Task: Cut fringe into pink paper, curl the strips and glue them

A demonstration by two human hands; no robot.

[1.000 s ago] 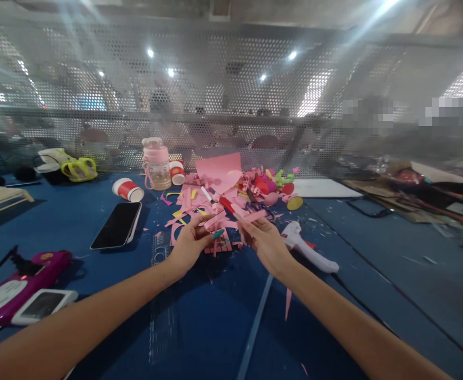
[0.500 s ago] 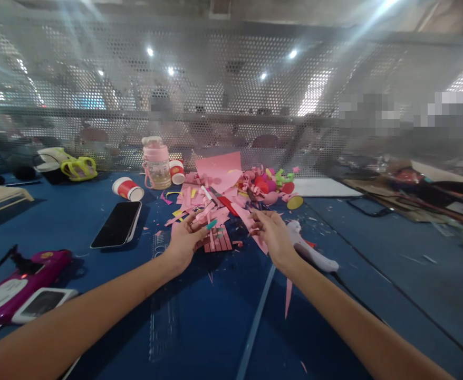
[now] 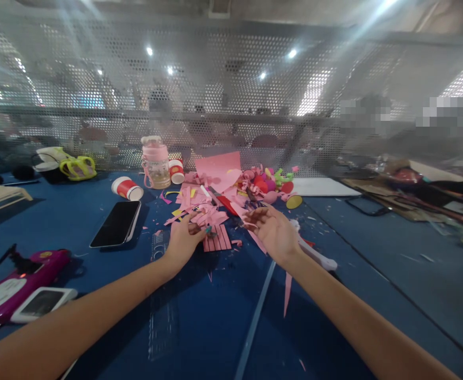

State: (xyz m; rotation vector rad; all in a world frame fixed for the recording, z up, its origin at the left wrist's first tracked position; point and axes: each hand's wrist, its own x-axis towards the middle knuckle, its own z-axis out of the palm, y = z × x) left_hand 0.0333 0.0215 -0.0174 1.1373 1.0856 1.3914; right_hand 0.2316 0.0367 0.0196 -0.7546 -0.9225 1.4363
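My left hand is at the near left of a heap of pink paper pieces. Its fingers curl around loose pink paper strips, with the thumb, tipped in teal, in front. Under the thumb lies a pink sheet with parallel lines or slits. To the right, my right hand hovers palm partly upward, its bent fingers apart and nothing clear in them. Beside those fingers a long pink paper piece slants down. Red-handled scissors rest on the heap between my hands.
Right of my right hand lies a pale glue gun. Leftward are a phone, a tipped paper cup, a pink-lidded bottle and a purple device. A clear ruler lies in front; a perforated panel stands behind.
My right hand has turned its palm more upward and its fingers have shifted slightly left. My left hand's thumb has lowered and drawn in, and the pink strips beside it have shifted.
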